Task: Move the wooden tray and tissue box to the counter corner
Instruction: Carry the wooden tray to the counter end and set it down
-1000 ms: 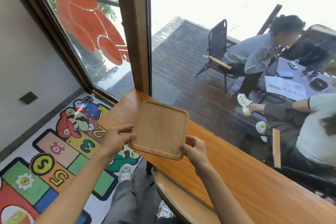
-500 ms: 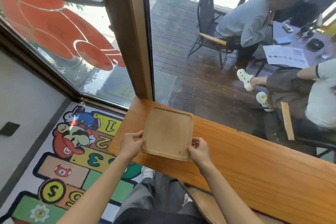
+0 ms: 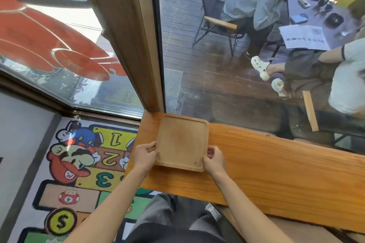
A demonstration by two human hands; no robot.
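Observation:
A pale square wooden tray [image 3: 181, 142] with a raised rim lies flat at the left end of the orange-brown wooden counter [image 3: 276, 165], close to the window post. My left hand [image 3: 144, 156] grips its near left edge. On its near right corner sits my right hand [image 3: 214, 161], fingers curled over the rim. No tissue box is in view.
A wooden window post [image 3: 126, 35] and glass panes rise right behind the counter's corner. Beyond the glass, people sit at an outdoor table. A cartoon number rug [image 3: 79, 163] covers the floor left of the counter. A stool seat [image 3: 296, 229] shows under the counter.
The tray came down from a tilted hold in the air and moved forward toward the window post; it now lies flat on the counter's left end, both hands still on it.

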